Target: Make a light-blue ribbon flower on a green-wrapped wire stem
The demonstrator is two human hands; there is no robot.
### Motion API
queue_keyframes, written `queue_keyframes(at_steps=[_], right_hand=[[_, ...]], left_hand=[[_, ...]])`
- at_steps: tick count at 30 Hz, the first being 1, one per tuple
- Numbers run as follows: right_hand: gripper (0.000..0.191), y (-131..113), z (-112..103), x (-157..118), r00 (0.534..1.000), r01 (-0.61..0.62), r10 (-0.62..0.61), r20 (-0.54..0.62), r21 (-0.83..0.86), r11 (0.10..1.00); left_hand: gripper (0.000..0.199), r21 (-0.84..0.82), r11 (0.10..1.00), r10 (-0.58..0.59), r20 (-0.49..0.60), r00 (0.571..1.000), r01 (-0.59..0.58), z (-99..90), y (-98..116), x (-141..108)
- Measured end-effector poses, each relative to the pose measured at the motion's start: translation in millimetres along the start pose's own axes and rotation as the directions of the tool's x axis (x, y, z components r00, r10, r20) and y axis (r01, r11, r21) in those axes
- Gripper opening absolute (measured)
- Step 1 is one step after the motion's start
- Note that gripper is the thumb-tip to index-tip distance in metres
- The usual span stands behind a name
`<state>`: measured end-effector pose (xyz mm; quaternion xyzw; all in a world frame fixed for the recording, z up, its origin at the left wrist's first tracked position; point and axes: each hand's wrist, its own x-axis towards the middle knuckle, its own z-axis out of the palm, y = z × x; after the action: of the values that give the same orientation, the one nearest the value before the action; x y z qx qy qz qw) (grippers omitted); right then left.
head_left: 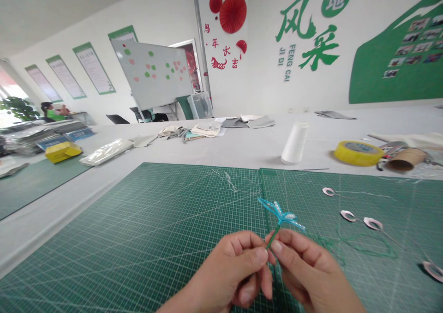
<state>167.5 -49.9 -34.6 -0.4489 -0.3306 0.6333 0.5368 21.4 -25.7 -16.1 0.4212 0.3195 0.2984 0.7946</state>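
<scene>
A small handmade flower [281,218] with blue looped petals and whitish, bead-like strips stands upright over the seam between two cutting mats. Its stem [273,237] is wrapped in green. Low on that stem, my left hand [237,267] pinches it between thumb and fingers. My right hand [304,267] grips the same stem slightly higher, just beneath the petals. The fingers cover the stem's lower end. Loose green thread [368,247] lies on the mat to the right of my right hand.
Small pale rings [373,224] with thin strands lie on the right cutting mat [294,188]. Behind are a white thread cone [295,143], yellow tape [359,153] and a cardboard tube [405,159]. Fabric pieces [206,129] and a yellow box [62,152] sit farther left. A person [55,113] is in the background.
</scene>
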Motion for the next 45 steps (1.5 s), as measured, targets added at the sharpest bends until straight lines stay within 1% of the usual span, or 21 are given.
queue_keyframes(at_steps=[4, 6, 11, 17, 21, 27, 31, 37, 42, 45], right_hand=[[0.032, 0.3, 0.7, 0.8, 0.999, 0.002, -0.003, -0.037, -0.02, 1.0], [0.032, 0.3, 1.7, 1.1, 0.999, 0.004, -0.004, -0.054, -0.013, 1.0], [0.035, -1.3, 4.0, 0.5, 0.997, 0.005, -0.005, -0.076, -0.001, 1.0], [0.03, -3.1, 3.1, -1.7, 1.0, -0.013, 0.014, -0.023, 0.063, 0.998], [0.031, -3.8, 3.2, -2.6, 1.0, -0.021, 0.023, -0.011, 0.104, 0.994], [0.036, -2.1, 3.4, -1.5, 0.999, -0.026, 0.028, -0.036, 0.072, 0.997], [0.032, -2.1, 2.7, -1.7, 0.999, -0.021, 0.025, -0.036, 0.101, 0.995], [0.032, -2.6, 0.9, -2.0, 1.0, -0.007, 0.006, 0.012, 0.04, 0.999], [0.026, -2.3, -1.0, -2.6, 0.999, -0.022, 0.02, 0.032, 0.043, 0.999], [0.026, -1.2, -2.5, -3.3, 0.998, -0.015, 0.013, 0.058, 0.034, 0.999]], left_hand=[[0.025, 0.201, 0.978, 0.077, -0.147, 0.986, -0.046, 0.0, -1.4, 1.5], [0.024, 0.259, 0.964, 0.114, -0.178, 0.977, -0.065, 0.0, -1.9, 2.0], [0.024, 0.251, 0.967, 0.094, -0.182, 0.979, -0.046, 0.0, -2.0, 2.5], [0.024, 0.226, 0.972, 0.107, -0.183, 0.977, -0.064, -0.2, -3.0, 1.8], [0.023, 0.21, 0.976, 0.099, -0.161, 0.982, -0.064, -0.3, -3.2, 1.4], [0.028, 0.146, 0.986, 0.094, -0.111, 0.989, -0.077, -0.7, -5.0, 3.0], [0.03, 0.09, 0.993, 0.087, -0.089, 0.992, -0.079, 0.5, -5.3, 2.0], [0.029, -0.038, 0.999, 0.001, 0.004, 1.0, -0.001, -1.2, -0.9, -0.5], [0.025, -0.161, 0.981, -0.087, 0.11, 0.99, 0.104, -5.1, 1.8, -2.9], [0.025, -0.163, 0.98, -0.093, 0.134, 0.987, 0.115, -4.9, 0.0, -2.3]])
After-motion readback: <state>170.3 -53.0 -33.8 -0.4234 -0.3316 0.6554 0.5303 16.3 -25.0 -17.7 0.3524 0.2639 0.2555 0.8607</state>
